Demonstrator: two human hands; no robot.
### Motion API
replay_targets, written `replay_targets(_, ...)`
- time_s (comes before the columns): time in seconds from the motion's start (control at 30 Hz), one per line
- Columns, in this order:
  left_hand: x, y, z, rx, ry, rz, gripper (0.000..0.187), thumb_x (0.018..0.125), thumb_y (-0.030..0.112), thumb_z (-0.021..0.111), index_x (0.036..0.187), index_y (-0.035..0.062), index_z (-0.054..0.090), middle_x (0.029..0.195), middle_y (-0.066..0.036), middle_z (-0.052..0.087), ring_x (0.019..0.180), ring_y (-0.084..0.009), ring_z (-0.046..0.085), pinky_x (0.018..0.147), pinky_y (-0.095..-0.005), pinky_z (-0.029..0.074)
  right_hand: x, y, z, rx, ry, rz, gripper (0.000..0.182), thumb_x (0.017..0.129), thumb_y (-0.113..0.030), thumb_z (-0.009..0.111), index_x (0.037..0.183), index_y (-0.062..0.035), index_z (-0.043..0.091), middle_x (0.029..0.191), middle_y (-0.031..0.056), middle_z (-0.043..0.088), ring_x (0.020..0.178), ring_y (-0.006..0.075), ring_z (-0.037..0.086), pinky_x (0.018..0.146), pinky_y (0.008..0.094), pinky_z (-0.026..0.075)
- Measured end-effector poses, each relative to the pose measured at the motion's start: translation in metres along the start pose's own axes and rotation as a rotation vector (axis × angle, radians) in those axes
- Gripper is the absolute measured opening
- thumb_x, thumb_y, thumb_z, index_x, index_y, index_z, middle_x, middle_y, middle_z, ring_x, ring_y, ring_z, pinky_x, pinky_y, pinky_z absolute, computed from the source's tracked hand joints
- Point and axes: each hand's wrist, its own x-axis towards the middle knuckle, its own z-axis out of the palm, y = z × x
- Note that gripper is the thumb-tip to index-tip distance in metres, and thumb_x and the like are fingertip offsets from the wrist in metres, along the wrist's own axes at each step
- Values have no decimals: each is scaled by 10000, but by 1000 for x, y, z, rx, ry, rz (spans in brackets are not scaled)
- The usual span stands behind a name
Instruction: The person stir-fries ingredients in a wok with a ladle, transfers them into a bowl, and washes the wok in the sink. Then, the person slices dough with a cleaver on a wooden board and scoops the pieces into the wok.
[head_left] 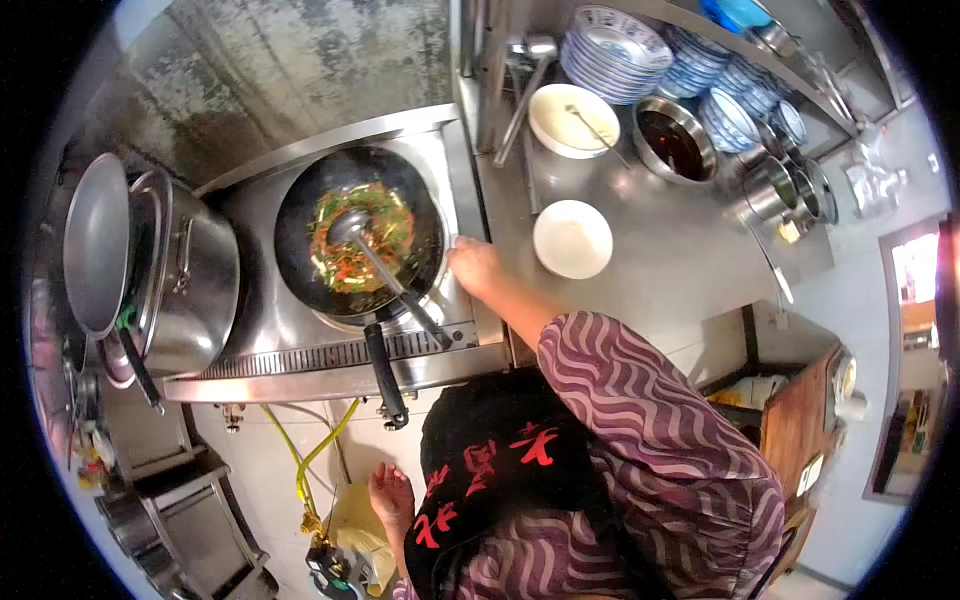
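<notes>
Red characters on the black apron (500,455), too distorted to read.

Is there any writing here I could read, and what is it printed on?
Red characters on the black apron: too blurred and distorted to read.
Blue patterns on the stacked bowls: decoration, no legible words.
Nothing readable on the wok, pot or counter.

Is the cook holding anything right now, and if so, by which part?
Nothing is held. The right hand rests open on the stove edge beside the wok; the left hand hangs low, empty. The ladle lies unattended in the wok.
</notes>
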Motion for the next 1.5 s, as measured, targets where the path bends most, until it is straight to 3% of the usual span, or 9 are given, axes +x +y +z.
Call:
replay_targets(0.23,57,1,-6,104,-240,-125,278,922,280,432,1052,46,508,903,-116,563,757,-206,530,686,-311,465,-66,7,-119,515,312,130,77,781,-156,614,786,-79,610,774,85,547,697,251,570,594,356,459)
replay_targets(0.3,60,1,19,175,-29,-169,228,900,228,471,1050,61,511,897,-122,570,746,-221,528,669,-326,460,-83,29,-143,627,409,239,46,771,-89,630,801,-60,612,799,102,556,765,227,581,680,333,480)
replay_targets(0.33,66,0,26,176,-6,-164,226,897,220,478,1053,60,509,877,-124,577,729,-226,531,663,-329,465,-86,46,-145,545,356,369,98,756,-42,615,854,-46,609,824,109,568,823,265,584,738,339,484)
replay_targets(0.37,61,-3,40,180,15,-163,224,894,213,486,1056,59,507,857,-126,584,711,-231,533,656,-332,470,-94,76,-144,215,541,69,287,717,-25,604,1000,-70,584,892,132,571,871,314,564,743,392,467)
replay_targets(0.43,67,-2,45,196,-97,-112,225,889,199,496,1060,53,502,827,-135,593,684,-233,535,627,-315,468,-107,79,-158,207,472,225,489,715,13,578,1193,-61,512,1069,163,522,993,358,502,861,405,427)
replay_targets(0.63,87,12,53,143,68,-73,191,883,179,488,1017,45,466,755,-96,525,654,-217,527,609,-326,484,-119,-5,-119,963,-7,228,374,819,-127,576,1176,-38,513,953,160,570,871,286,575,780,392,458)
replay_targets(0.9,166,28,54,542,225,131,338,880,282,502,1145,80,451,922,-66,534,775,-194,524,645,-341,484,-80,-79,-6,920,-366,264,684,759,-232,669,1312,5,344,987,183,586,885,276,590,782,358,460)
replay_targets(1.13,180,30,69,677,-32,73,372,879,369,487,1069,49,492,919,-97,556,726,-237,563,569,-336,480,-29,-79,-86,354,-164,130,507,876,-121,467,1344,-27,297,1038,214,529,823,373,581,701,444,478)
replay_targets(1.5,194,31,56,649,-77,12,404,888,433,487,951,36,523,819,-95,573,660,-206,584,515,-300,476,19,-110,-87,643,-176,320,464,839,-70,473,1291,-59,371,1102,232,540,972,401,538,836,448,437)
